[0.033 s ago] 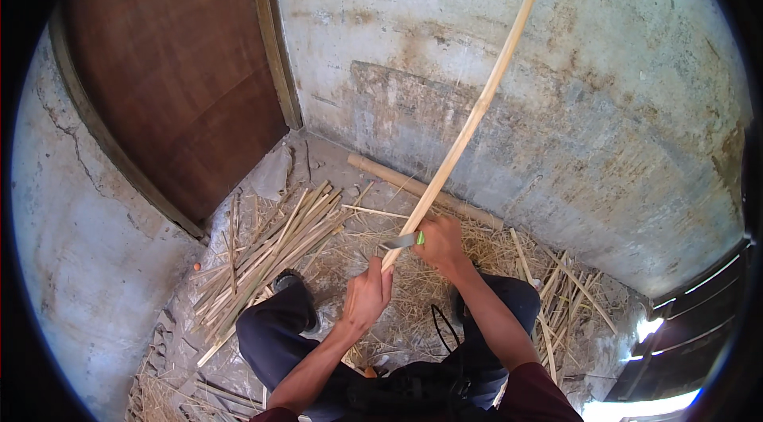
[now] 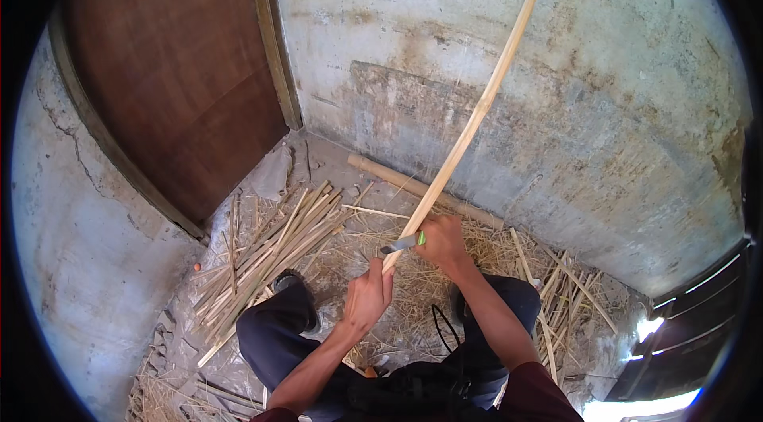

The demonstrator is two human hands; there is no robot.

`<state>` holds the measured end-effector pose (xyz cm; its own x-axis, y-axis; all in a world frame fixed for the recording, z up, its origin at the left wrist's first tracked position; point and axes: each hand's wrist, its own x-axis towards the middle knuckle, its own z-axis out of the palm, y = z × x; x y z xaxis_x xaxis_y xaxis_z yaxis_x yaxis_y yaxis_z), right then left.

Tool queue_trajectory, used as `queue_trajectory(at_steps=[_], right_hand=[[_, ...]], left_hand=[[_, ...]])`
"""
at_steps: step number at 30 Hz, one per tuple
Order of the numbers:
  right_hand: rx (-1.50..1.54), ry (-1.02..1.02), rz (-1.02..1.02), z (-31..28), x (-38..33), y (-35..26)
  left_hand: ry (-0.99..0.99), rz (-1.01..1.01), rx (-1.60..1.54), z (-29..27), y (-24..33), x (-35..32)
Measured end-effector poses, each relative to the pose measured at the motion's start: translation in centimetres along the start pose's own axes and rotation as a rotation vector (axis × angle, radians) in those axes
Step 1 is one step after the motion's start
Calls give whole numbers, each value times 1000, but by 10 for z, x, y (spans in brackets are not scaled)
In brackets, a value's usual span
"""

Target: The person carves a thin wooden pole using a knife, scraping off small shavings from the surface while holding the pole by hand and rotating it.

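Though long, strip (image 2: 467, 132) beneath knife (image 2: 404, 243).

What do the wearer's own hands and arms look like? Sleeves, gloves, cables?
Left hand and right hand: both bare, no gloves. Left forearm and right forearm bare too, no watch or cable visible. Dark maroon right sleeve; only an edge of the left sleeve shows.

Left hand (image 2: 366, 299) curled, right hand (image 2: 443, 242) clenched higher
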<state>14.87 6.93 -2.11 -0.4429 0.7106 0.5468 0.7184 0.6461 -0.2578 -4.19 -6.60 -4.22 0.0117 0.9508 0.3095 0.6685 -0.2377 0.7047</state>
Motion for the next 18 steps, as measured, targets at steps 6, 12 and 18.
queue_trajectory(at_steps=[6,12,18], right_hand=[[-82,36,52,-26,19,31],[206,168,297,-1,11,-2],[177,180,260,3,7,-10]], left_hand=[[-32,13,30,1,7,-3],[9,-29,-23,4,9,3],[-2,-42,-27,4,7,1]])
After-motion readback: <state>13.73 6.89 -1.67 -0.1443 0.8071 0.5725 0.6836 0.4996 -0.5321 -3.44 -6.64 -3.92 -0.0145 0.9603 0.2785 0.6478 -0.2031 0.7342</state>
